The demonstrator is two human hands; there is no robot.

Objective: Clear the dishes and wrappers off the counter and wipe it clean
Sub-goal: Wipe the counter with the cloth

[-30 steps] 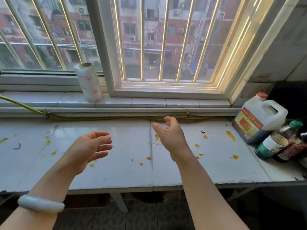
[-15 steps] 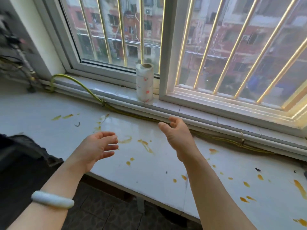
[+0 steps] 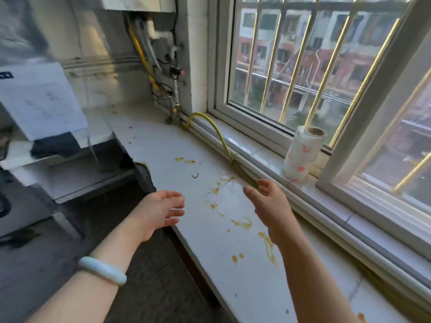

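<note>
Our right hand (image 3: 271, 212), fingers (image 3: 250, 192) spread and empty, is nearer the paper roll (image 3: 302, 155) upright beyond it; left hand (image 3: 158, 212) likewise open over the table (image 3: 233, 264) edge.

White counter (image 3: 177, 145) runs below window; yellow-orange smears (image 3: 242, 223) dot it.

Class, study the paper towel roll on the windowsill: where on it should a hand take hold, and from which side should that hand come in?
Grip the paper towel roll around its middle, coming from the counter side. It stands upright on the sill, close to the window frame behind it, so only its front is free. The right hand, open and nearest, probably suits best.
</note>
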